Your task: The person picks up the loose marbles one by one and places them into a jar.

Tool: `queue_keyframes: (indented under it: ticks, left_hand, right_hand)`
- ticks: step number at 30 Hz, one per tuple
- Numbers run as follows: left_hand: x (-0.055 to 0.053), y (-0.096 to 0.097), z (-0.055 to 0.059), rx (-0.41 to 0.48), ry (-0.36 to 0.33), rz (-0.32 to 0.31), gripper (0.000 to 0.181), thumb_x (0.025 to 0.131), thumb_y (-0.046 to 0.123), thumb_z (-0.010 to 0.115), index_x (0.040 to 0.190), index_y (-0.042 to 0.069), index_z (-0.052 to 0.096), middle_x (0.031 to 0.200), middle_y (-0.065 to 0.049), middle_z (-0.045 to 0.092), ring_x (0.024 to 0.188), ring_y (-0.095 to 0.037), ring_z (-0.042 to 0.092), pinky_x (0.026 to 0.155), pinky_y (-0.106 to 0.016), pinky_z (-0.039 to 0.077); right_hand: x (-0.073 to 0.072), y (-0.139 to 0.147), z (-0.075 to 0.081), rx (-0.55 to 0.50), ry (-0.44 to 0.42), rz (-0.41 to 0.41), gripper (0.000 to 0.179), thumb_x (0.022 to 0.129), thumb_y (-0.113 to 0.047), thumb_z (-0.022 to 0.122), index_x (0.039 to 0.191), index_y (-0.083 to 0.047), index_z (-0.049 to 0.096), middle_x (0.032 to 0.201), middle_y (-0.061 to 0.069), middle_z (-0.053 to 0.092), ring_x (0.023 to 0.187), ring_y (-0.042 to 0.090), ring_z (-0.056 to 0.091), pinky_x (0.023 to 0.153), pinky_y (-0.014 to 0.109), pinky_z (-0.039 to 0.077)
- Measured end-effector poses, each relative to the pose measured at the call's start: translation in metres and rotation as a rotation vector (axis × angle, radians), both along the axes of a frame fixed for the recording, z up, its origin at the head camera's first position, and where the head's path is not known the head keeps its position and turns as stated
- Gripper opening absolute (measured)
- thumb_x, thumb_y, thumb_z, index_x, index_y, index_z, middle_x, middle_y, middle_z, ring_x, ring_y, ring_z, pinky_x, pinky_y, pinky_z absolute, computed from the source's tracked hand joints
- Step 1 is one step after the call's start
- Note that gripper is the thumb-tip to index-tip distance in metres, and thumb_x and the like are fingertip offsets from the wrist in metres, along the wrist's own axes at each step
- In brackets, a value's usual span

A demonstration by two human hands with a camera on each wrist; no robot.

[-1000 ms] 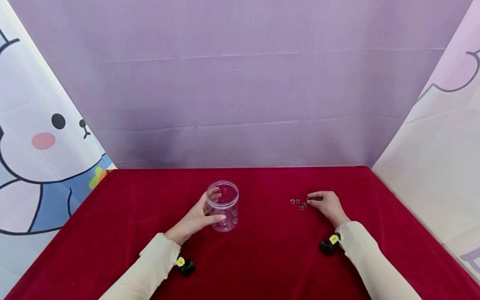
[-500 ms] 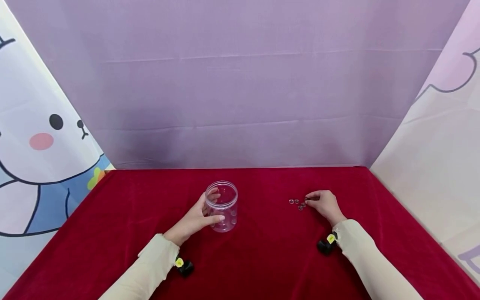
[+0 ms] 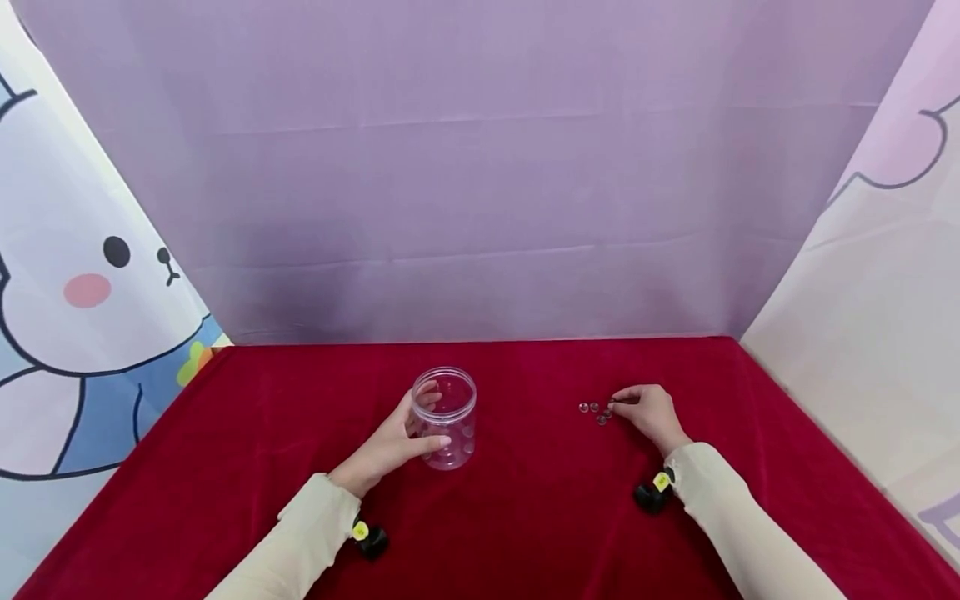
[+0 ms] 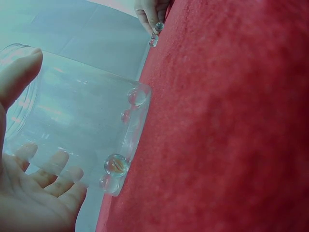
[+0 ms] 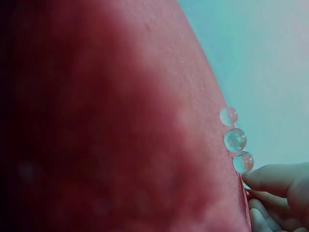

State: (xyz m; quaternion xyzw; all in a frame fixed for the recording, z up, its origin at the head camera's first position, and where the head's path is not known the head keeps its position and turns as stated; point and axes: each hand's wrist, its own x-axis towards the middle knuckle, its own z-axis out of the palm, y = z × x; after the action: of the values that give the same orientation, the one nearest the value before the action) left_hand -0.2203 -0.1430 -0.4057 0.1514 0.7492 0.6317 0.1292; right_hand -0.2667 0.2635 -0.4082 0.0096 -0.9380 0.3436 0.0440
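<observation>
A clear plastic jar (image 3: 444, 417) without a lid stands upright on the red cloth. My left hand (image 3: 393, 439) holds it from the left, thumb on the near side and fingers round the far side. Several glass marbles lie at the jar's bottom, one with an orange swirl (image 4: 116, 165). Off to the right, my right hand (image 3: 649, 410) has its thumb and forefinger together at a small group of clear glass marbles (image 3: 595, 407). It pinches one marble (image 5: 247, 185), mostly hidden by the fingers. Beside the thumb tip, other marbles (image 5: 235, 139) sit in a row.
Red velvet cloth (image 3: 517, 517) covers the table. Behind its far edge rises a lilac curtain (image 3: 480, 208). Printed cartoon panels stand on the left (image 3: 82, 350) and right (image 3: 885, 350). Both wrists carry a small black camera (image 3: 372, 543).
The head view has shifted slightly. Both hands and the marbles keep nearly the same places, the left at the jar and the right at the marble group.
</observation>
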Motion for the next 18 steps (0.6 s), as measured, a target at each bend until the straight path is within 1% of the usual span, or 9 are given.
queue_keyframes:
  ticks: [3,7,13,18]
  left_hand:
    - [0.0002,0.0003,-0.0015,-0.002,0.002,-0.005,0.085,0.083,0.02,0.072,0.148,0.021,0.017,0.15,-0.013,0.028,0.137,-0.031,0.03,0.105,-0.049,0.035]
    - [0.0002,-0.0002,-0.0017,0.0,0.003,0.009,0.085,0.082,0.02,0.073,0.148,0.021,0.019,0.15,-0.012,0.029,0.136,-0.03,0.031,0.105,-0.049,0.036]
    - [-0.0005,-0.0007,-0.0021,0.0,0.008,0.002,0.084,0.083,0.018,0.072,0.148,0.02,0.018,0.15,-0.012,0.029,0.135,-0.03,0.033,0.104,-0.048,0.037]
    - [0.0005,-0.0018,-0.0019,0.006,0.004,0.008,0.084,0.084,0.018,0.072,0.148,0.019,0.018,0.15,-0.012,0.028,0.136,-0.031,0.031,0.104,-0.049,0.036]
  right_hand:
    - [0.0015,-0.0001,-0.0003,-0.001,0.005,-0.009,0.019,0.081,-0.013,0.071,0.095,0.001,0.073,0.096,0.016,0.07,0.084,0.023,0.058,0.066,0.027,0.044]
    - [0.0032,-0.0009,-0.0001,-0.014,0.013,-0.009,0.021,0.081,-0.013,0.072,0.096,0.001,0.073,0.098,0.017,0.069,0.085,0.023,0.058,0.067,0.028,0.044]
    - [0.003,-0.0021,0.0,-0.036,0.009,-0.025,0.022,0.082,-0.014,0.072,0.097,0.001,0.072,0.1,0.018,0.069,0.087,0.025,0.057,0.068,0.029,0.044]
    - [0.0009,-0.0026,-0.0006,-0.09,-0.005,-0.037,0.023,0.083,-0.016,0.071,0.099,0.0,0.072,0.1,0.016,0.069,0.09,0.025,0.057,0.071,0.029,0.044]
